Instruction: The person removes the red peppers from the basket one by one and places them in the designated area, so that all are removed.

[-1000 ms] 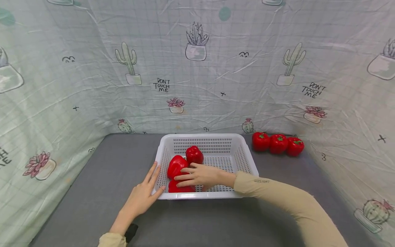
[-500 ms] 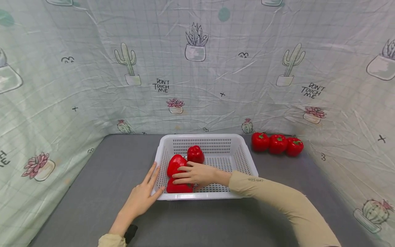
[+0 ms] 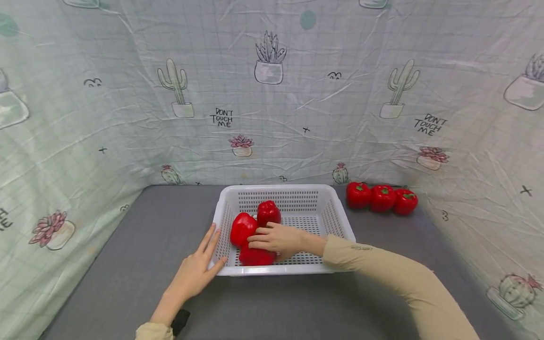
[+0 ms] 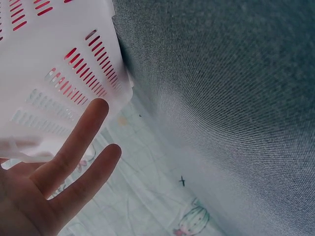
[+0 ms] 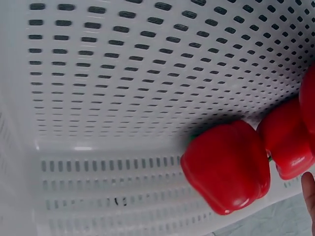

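A white perforated plastic basket (image 3: 289,270) holds red bell peppers. At its left end my left hand (image 3: 196,271) rests on the rim, fingers straight and spread; the left wrist view shows two extended fingers (image 4: 81,142) beside the slotted wall. Inside the basket my right hand (image 3: 278,240) has its fingers over the front bell pepper (image 3: 257,257) and grips it; its thumb is hidden. Two more bell peppers lie close by, one at the left (image 3: 243,229) and one behind (image 3: 268,212). In the right wrist view a bell pepper (image 5: 226,167) lies against the wall, and one fingertip (image 5: 308,189) shows.
Three red bell peppers (image 3: 382,198) with green stems stand in a row on the grey table (image 3: 272,307), right of the basket. A printed cactus curtain (image 3: 297,104) hangs around the back and sides. A black strap (image 3: 180,321) shows by the left wrist.
The front bell pepper went slightly left, then back right with my right hand. The right fingers have drawn closer together over it. My left hand stays at the rim.
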Demonstrator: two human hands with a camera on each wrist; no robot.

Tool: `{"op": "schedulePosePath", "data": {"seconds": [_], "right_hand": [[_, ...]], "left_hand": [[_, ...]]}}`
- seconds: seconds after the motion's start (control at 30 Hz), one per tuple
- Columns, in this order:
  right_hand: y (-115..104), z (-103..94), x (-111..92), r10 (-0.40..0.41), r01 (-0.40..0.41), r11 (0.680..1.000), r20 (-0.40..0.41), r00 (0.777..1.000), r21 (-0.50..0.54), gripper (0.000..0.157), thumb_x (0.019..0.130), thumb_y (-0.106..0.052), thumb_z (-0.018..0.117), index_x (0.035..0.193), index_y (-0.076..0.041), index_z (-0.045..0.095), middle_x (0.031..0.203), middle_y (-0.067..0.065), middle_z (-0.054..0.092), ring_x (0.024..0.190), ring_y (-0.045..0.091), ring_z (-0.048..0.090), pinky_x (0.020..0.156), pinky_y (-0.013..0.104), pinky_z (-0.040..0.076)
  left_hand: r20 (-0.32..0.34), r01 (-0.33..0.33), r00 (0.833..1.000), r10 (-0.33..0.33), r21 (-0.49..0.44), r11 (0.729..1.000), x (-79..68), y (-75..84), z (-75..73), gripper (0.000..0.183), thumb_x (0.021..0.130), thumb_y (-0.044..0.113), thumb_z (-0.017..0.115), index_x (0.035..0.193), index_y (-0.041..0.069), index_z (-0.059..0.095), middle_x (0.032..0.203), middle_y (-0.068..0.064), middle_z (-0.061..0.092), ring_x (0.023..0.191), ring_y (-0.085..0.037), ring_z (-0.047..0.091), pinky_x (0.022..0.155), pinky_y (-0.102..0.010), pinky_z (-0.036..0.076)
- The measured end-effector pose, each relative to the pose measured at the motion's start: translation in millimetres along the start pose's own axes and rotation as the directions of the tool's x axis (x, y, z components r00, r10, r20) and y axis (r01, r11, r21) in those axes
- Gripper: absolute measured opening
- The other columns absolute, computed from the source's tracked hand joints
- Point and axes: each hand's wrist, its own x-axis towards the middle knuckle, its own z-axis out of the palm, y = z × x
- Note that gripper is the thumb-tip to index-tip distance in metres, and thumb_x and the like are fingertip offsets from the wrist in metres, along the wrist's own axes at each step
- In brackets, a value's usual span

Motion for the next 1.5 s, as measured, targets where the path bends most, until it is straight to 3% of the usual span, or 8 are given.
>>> {"op": "schedulePosePath", "data": {"seconds": [0.27, 0.53, 0.9, 1.17, 1.5], "right_hand": [[6, -5.5, -14, 0.032, -0.032, 0.998, -0.002, 0.999, 0.057, 0.087, 0.064, -0.045, 0.073, 0.138, -0.024, 0.032, 0.139, -0.002, 0.039, 0.124, 0.017, 0.038, 0.097, 0.039, 0.039], [11, -7.1, -22, 0.085, -0.082, 0.990, -0.020, 0.996, 0.118, 0.090, 0.063, -0.047, 0.072, 0.138, -0.022, 0.029, 0.135, -0.004, 0.044, 0.118, 0.016, 0.040, 0.097, 0.039, 0.038], [19, -24.0, -35, 0.172, -0.170, 0.972, -0.001, 0.985, 0.163, 0.074, 0.070, -0.046, 0.061, 0.136, -0.026, 0.033, 0.133, -0.001, 0.045, 0.117, 0.018, 0.039, 0.094, 0.044, 0.038], [29, -50.2, -52, 0.252, -0.230, 0.944, -0.070, 0.965, 0.235, 0.069, 0.069, -0.044, 0.062, 0.132, -0.028, 0.039, 0.129, 0.003, 0.048, 0.112, 0.019, 0.041, 0.088, 0.039, 0.041], [27, -76.5, -73, 0.310, -0.273, 0.939, -0.167, 0.936, 0.211, 0.067, 0.070, -0.050, 0.061, 0.130, -0.026, 0.043, 0.120, 0.004, 0.053, 0.108, 0.018, 0.045, 0.088, 0.039, 0.042]], "left_hand": [[-0.034, -0.037, 0.999, 0.037, 0.007, 0.999, -1.7, -2.8, -1.1, 0.070, 0.084, 0.039, 0.056, 0.142, 0.014, 0.025, 0.150, -0.004, 0.019, 0.073, -0.023, 0.062, 0.064, -0.040, 0.050], [-0.033, -0.034, 0.999, 0.034, 0.002, 0.999, -0.9, -2.1, -0.7, 0.070, 0.084, 0.038, 0.056, 0.142, 0.014, 0.025, 0.150, -0.004, 0.019, 0.073, -0.025, 0.062, 0.065, -0.043, 0.050], [-0.025, -0.028, 0.999, 0.028, 0.006, 1.000, -0.7, -1.0, -1.5, 0.070, 0.084, 0.039, 0.056, 0.142, 0.013, 0.025, 0.150, -0.004, 0.018, 0.074, -0.024, 0.062, 0.065, -0.041, 0.050], [-0.019, -0.021, 1.000, 0.021, 0.007, 1.000, -0.1, -0.8, -1.2, 0.071, 0.083, 0.039, 0.056, 0.142, 0.015, 0.024, 0.150, -0.003, 0.017, 0.073, -0.022, 0.061, 0.063, -0.038, 0.049], [-0.022, -0.020, 1.000, 0.020, 0.013, 1.000, -0.6, -1.4, -0.6, 0.070, 0.084, 0.039, 0.055, 0.142, 0.014, 0.025, 0.150, -0.003, 0.018, 0.072, -0.022, 0.060, 0.065, -0.040, 0.049]]}}
